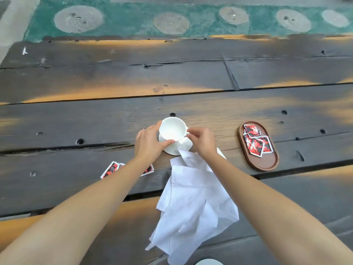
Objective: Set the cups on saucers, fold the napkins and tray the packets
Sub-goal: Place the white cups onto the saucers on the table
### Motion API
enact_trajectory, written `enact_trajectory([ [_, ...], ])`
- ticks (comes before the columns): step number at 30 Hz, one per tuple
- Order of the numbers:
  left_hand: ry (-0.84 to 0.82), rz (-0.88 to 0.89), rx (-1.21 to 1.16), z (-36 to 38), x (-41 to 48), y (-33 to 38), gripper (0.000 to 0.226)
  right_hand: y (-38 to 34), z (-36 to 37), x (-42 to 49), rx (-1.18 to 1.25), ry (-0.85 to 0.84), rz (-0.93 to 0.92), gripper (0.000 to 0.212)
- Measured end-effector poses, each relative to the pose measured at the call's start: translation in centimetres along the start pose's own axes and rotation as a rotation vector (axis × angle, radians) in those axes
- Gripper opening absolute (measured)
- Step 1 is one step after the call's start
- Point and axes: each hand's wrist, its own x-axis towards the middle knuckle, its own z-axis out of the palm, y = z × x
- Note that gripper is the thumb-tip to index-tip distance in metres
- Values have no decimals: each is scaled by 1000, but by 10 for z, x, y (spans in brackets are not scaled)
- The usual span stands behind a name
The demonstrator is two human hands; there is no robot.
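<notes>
A white cup [172, 129] stands on a white saucer [183, 145] at the middle of the wooden table. My left hand [148, 143] wraps the cup's left side, thumb on its front wall. My right hand [202, 141] pinches the cup's handle on the right. A crumpled white napkin [193, 205] lies just in front of the saucer, its tip touching the rim. Several red-and-black packets [255, 142] lie in an oval wooden tray [267, 163] to the right. Loose packets [112, 169] lie on the table under my left forearm, partly hidden.
The dark plank table [114, 115] has gaps and knot holes. A rim of another white dish [209, 262] shows at the bottom edge. Beyond the table's far edge lies green ground with round stone discs [78, 19].
</notes>
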Motion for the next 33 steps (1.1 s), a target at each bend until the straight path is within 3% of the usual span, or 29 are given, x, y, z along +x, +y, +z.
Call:
enact_trajectory([
  [14,-39,0,34,25,21,-14,68,15,0,16,-36,-11,18,21],
  [20,-182,35,84,23,17,-13,87,2,-13,-3,-164,-14,-81,39],
  [25,-203,106,275,11,2,-13,101,2,-30,-31,-338,-82,-186,47],
  [33,-278,146,509,-14,-55,-13,94,7,-53,-87,-568,-197,-138,58],
])
